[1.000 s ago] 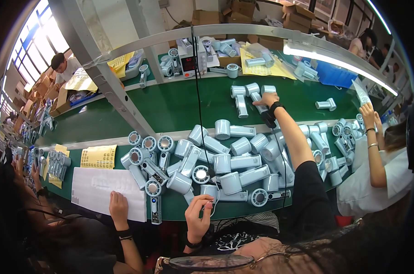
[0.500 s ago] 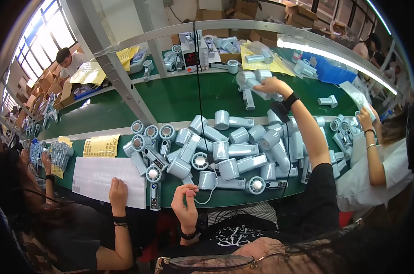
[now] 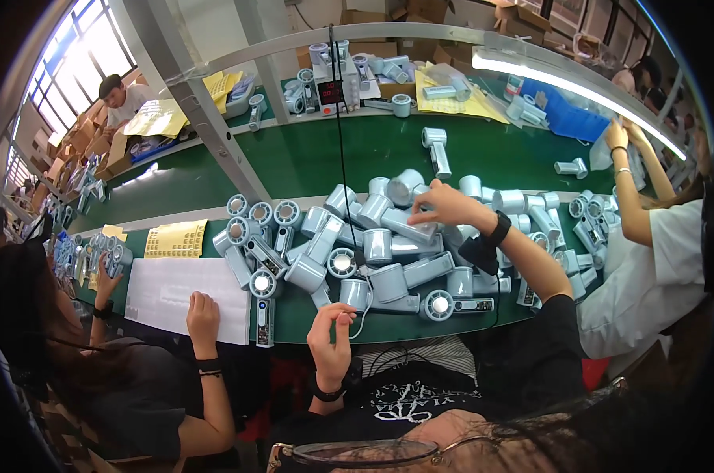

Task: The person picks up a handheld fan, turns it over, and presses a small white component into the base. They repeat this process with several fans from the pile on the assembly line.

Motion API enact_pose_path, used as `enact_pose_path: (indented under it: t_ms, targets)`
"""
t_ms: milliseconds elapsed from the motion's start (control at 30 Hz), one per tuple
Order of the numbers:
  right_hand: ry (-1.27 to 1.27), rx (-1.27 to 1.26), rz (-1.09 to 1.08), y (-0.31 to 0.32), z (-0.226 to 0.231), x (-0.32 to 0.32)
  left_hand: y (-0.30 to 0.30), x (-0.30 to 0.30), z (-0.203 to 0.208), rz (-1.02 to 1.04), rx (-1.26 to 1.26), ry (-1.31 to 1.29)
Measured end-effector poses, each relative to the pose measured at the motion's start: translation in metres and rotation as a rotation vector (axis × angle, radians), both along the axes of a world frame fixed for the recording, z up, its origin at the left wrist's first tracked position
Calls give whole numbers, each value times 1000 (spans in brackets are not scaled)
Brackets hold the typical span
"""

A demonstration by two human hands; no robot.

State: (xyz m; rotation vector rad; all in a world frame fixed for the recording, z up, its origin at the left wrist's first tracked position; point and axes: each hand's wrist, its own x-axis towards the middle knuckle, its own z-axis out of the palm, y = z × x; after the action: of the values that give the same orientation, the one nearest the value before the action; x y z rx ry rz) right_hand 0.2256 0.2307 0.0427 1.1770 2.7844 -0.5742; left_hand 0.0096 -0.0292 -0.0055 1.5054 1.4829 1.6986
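Note:
My left hand is at the table's near edge, its fingers pinched on a thin white cable that hangs beside the pile. Just beyond it lies a pale blue handheld fan. Out over the back of the heap, my right hand has its fingers apart and curved downward. Below its fingertips rests another pale blue handheld fan, lying across others in the pile. Whether the fingertips touch it is hard to tell. A single fan lies on the green surface beyond.
A metal rail and post cross the bench, and a black cord hangs over the heap. White sheets lie at left, near a co-worker's hand. Another co-worker sits at right, near a blue bin.
My right hand has come back from the far green surface to the pile; the fans it carried now lie on the heap. The left hand has shifted slightly right.

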Motion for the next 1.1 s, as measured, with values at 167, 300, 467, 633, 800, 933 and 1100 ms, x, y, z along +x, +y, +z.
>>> enact_pose_path:
  t_ms: [167,300,467,633,800,933,1100]
  targets:
    - [413,147,-36,-22,29,27,7,16,5,-207,-14,-196]
    - [1394,-701,-288,-89,49,8,17,35,12,-376,-23,-190]
    - [1935,-1241,-352,-130,15,1,29,65,29,-488,-15,-71]
    - [2321,-1352,-424,-148,-28,-20,28,88,28,-633,-165,-305]
    - [2423,-1517,-317,-152,-33,-28,29,92,16,-663,-253,-660]
    - [2373,-1380,-331,-156,-29,-30,27,96,17,-592,-222,-750]
    - [2242,-1014,-205,-153,-33,-30,33,95,13,-447,-206,-735]
